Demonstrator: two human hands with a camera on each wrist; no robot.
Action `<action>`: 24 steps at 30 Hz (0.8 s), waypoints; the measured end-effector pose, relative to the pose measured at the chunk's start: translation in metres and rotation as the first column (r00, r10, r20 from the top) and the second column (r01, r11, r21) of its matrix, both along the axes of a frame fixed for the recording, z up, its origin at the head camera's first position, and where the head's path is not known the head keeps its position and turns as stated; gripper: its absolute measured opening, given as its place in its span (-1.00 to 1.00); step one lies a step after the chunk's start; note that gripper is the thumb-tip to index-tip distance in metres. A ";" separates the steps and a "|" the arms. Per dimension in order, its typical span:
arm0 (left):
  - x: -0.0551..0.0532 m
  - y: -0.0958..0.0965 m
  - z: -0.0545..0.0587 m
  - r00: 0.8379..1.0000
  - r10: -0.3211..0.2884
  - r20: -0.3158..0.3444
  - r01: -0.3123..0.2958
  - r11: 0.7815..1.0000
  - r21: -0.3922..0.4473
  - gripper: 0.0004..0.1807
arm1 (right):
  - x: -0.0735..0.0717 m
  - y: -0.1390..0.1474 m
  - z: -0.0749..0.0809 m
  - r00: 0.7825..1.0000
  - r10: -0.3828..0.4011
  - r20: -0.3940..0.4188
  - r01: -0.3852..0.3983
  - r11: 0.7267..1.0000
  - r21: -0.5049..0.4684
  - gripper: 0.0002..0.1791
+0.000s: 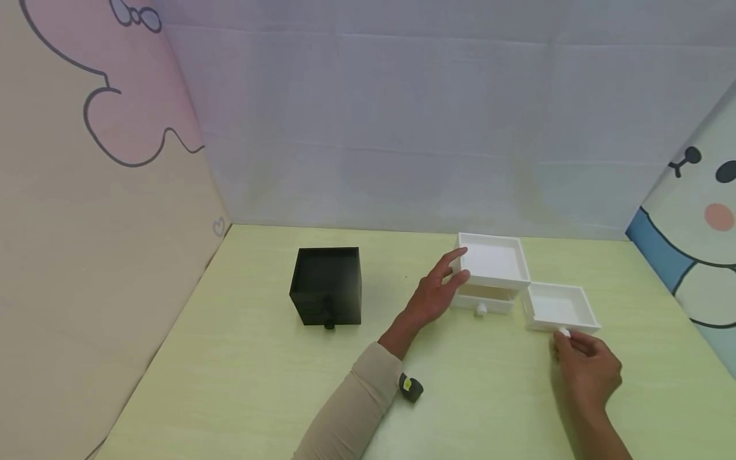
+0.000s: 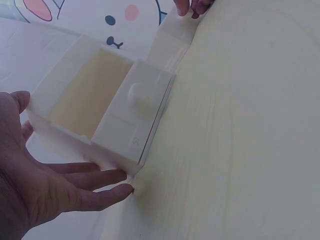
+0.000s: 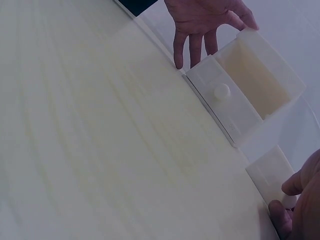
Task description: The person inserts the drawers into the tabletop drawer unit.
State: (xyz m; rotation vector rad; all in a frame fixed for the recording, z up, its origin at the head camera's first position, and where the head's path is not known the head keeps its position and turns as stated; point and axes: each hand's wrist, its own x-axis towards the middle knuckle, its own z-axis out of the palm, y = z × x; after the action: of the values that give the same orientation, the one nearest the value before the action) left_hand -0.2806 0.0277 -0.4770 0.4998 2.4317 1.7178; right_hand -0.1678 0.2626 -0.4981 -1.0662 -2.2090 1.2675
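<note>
A small white drawer cabinet (image 1: 496, 259) stands on the table, its upper slot hollow and its lower drawer (image 2: 135, 107) in place with a round knob (image 3: 222, 92). My left hand (image 1: 432, 295) is at the cabinet's left side, fingers extended along the wall and thumb at the upper front edge. To the right of the cabinet lies a separate shallow white drawer (image 1: 560, 308), right by the cabinet's corner. Thumb and fingers of my right hand (image 1: 590, 372) pinch the knob on its front.
A black drawer box (image 1: 328, 281) with a knob at its front stands left of the white cabinet. Behind the pale yellow table (image 1: 241, 383) hangs a white cloth (image 1: 374, 128). Cartoon-printed panels (image 1: 713, 243) border both sides.
</note>
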 end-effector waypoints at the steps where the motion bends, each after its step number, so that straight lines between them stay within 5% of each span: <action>1: 0.000 0.000 0.000 1.000 0.001 0.001 -0.001 1.000 0.001 -0.53 | 0.000 0.000 0.000 1.000 0.001 0.002 -0.001 1.000 0.002 -0.58; 24: -0.001 0.001 0.000 1.000 0.010 0.028 -0.010 1.000 0.005 -0.54 | -0.001 0.001 -0.001 0.998 0.028 -0.059 -0.025 0.999 0.038 -0.76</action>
State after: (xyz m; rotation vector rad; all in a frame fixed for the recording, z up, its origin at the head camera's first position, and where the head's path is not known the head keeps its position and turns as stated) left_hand -0.2816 0.0283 -0.4774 0.4619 2.4151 1.7240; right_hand -0.1691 0.2632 -0.4993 -0.9759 -2.2006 1.2477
